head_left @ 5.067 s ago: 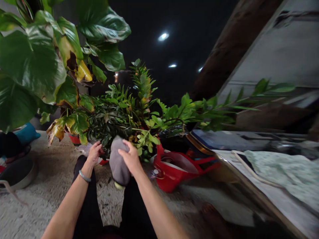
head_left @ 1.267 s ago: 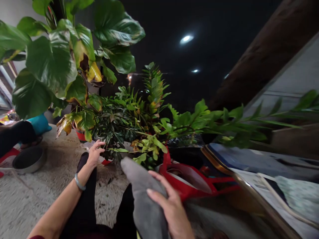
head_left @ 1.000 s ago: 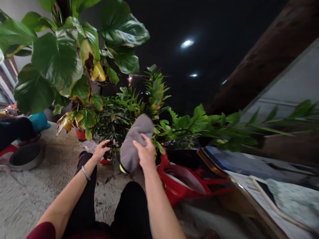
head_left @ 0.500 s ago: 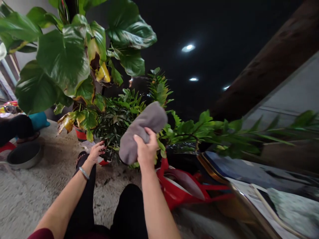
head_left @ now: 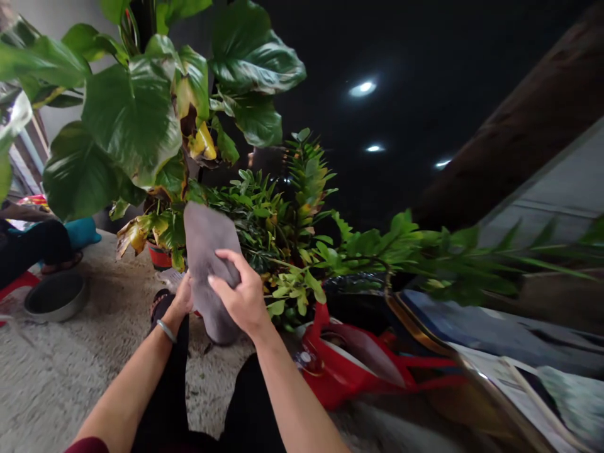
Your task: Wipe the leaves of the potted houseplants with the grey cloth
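Observation:
A folded grey cloth [head_left: 206, 248] is pinched in my right hand [head_left: 246, 297], thumb and fingers pressed into its near face. It hangs slanted over the low plants in front of my knees. My left hand [head_left: 182, 301], with a bangle on the wrist, reaches to the cloth's left edge; its fingers are hidden behind the cloth, so I cannot tell what they touch. Just right of the cloth grow leafy green plants [head_left: 297, 286]. To the left of it stands a red pot [head_left: 159, 255] under yellowing leaves.
A large broad-leaved plant [head_left: 134, 113] rises at upper left. On the floor at left is a grey basin [head_left: 55, 299], near another person's leg [head_left: 35, 245]. A red bag [head_left: 344, 368] lies right of my knee, with stacked flat items [head_left: 491, 346] beyond. Behind is a dark glossy surface [head_left: 410, 56].
My right hand has swung the grey cloth leftward and turned it more upright, bringing it in front of my left hand. The left hand's fingers, visible before by the plant, are now covered.

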Demonstrator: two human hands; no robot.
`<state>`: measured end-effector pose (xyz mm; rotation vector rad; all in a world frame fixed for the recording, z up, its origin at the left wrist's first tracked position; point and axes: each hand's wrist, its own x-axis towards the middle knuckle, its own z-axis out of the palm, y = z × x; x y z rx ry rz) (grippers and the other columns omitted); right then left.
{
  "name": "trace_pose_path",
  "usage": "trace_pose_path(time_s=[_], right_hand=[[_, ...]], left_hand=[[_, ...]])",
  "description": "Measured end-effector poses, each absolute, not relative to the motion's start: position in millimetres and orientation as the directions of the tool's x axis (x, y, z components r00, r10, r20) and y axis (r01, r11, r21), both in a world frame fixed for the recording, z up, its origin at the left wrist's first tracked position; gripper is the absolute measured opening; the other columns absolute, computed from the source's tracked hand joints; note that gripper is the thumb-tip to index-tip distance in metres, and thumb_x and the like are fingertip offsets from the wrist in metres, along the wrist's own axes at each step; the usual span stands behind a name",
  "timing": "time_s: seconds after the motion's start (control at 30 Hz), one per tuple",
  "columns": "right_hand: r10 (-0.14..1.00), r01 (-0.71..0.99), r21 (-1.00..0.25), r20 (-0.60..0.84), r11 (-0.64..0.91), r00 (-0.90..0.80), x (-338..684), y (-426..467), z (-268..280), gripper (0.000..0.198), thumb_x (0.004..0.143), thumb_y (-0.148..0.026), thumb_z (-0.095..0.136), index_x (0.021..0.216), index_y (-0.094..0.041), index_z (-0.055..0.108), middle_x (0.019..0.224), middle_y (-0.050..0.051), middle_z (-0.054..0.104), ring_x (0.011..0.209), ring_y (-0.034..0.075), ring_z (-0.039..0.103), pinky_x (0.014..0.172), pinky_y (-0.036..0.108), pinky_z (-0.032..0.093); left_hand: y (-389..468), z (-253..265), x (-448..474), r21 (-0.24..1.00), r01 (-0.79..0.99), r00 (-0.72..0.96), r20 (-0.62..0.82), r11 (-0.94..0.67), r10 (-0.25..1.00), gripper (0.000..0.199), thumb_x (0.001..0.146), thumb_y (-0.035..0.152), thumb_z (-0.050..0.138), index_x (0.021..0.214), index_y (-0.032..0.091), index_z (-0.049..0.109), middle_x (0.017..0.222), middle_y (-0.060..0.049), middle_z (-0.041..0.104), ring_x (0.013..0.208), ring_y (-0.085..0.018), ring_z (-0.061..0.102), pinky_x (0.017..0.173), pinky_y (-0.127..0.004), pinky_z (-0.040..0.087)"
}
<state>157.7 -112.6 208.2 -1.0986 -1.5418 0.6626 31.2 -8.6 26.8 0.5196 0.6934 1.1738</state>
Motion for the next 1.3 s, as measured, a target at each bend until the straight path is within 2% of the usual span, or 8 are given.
trace_pose_path(time_s=[0.27,0.37,0.57,0.73,0.87,0.97,1.1,1.3], right_hand=[[0.999,0.340,-0.940,0.036,0.038,-0.011,166,-102,139,0.042,0.057,-0.019,0.067,0.099,-0.020,0.073,0.105,0.006,0.075,0.104,0.029,0.067,0.098,0.044,0.049],[0.997,0.294,-0.954,0.042,0.061,-0.071,191,-146,167,0.041,0.062,-0.020,0.068,0.102,-0.021,0.074,0.103,0.004,0.076,0.097,0.027,0.068,0.093,0.041,0.051],[0.924,0.268,-0.896,0.380,0.354,0.049,182,-97,224,0.042,0.064,-0.028,0.071,0.105,-0.022,0.071,0.104,0.002,0.074,0.096,0.023,0.066,0.092,0.035,0.050],[0.985,0.170,-0.985,0.068,0.040,0.161,153,-71,148,0.037,0.055,-0.029,0.074,0.091,-0.020,0.073,0.092,0.002,0.075,0.092,0.026,0.066,0.087,0.037,0.052],[0.983,0.139,-0.988,-0.040,-0.066,0.181,175,-130,120,0.030,0.058,-0.040,0.078,0.081,-0.020,0.072,0.066,-0.001,0.069,0.065,0.022,0.063,0.063,0.034,0.053],[0.902,0.149,-0.988,0.104,0.045,0.418,206,-149,151,0.042,0.060,-0.047,0.080,0.091,-0.020,0.071,0.077,0.001,0.070,0.067,0.021,0.063,0.064,0.032,0.052],[0.653,0.302,-0.918,0.395,0.257,0.646,230,-103,193,0.072,0.061,-0.042,0.077,0.127,-0.020,0.060,0.125,0.009,0.067,0.109,0.027,0.063,0.096,0.038,0.049],[0.862,-0.048,-0.993,-0.116,-0.106,0.494,196,-76,129,0.064,0.055,-0.033,0.066,0.118,-0.019,0.066,0.118,0.011,0.072,0.107,0.034,0.067,0.095,0.047,0.053]], left_hand=[[-2,17,15,0.605,-0.660,0.281,-0.350,0.444,0.894,0.068,0.093,0.063,0.039,0.121,0.008,0.066,0.097,-0.018,0.074,0.093,-0.032,0.070,0.085,-0.042,0.053],[3,12,10,0.609,-0.653,0.300,-0.339,0.451,0.892,0.069,0.093,0.065,0.036,0.119,0.009,0.067,0.097,-0.018,0.074,0.085,-0.029,0.070,0.078,-0.040,0.053],[1,9,13,0.664,-0.626,0.309,-0.270,0.409,0.912,0.069,0.093,0.065,0.037,0.116,0.009,0.068,0.097,-0.018,0.074,0.089,-0.029,0.069,0.081,-0.039,0.052],[-4,17,15,0.633,-0.635,0.354,-0.271,0.443,0.895,0.070,0.089,0.069,0.041,0.122,0.013,0.068,0.099,-0.016,0.075,0.096,-0.033,0.069,0.087,-0.043,0.051],[-3,21,13,0.615,-0.642,0.319,-0.328,0.457,0.889,0.069,0.095,0.063,0.034,0.123,0.010,0.067,0.103,-0.017,0.074,0.089,-0.029,0.069,0.083,-0.040,0.053],[0,21,11,0.648,-0.627,0.286,-0.324,0.432,0.902,0.067,0.097,0.059,0.031,0.120,0.007,0.067,0.110,-0.019,0.071,0.084,-0.025,0.068,0.075,-0.037,0.053],[-1,20,11,0.684,-0.591,0.293,-0.312,0.428,0.904,0.063,0.097,0.058,0.035,0.118,0.008,0.068,0.115,-0.020,0.069,0.084,-0.024,0.066,0.072,-0.035,0.053],[-2,18,13,0.708,-0.573,0.255,-0.324,0.413,0.911,0.058,0.097,0.055,0.037,0.114,0.010,0.069,0.107,-0.017,0.070,0.081,-0.023,0.065,0.071,-0.035,0.053]])
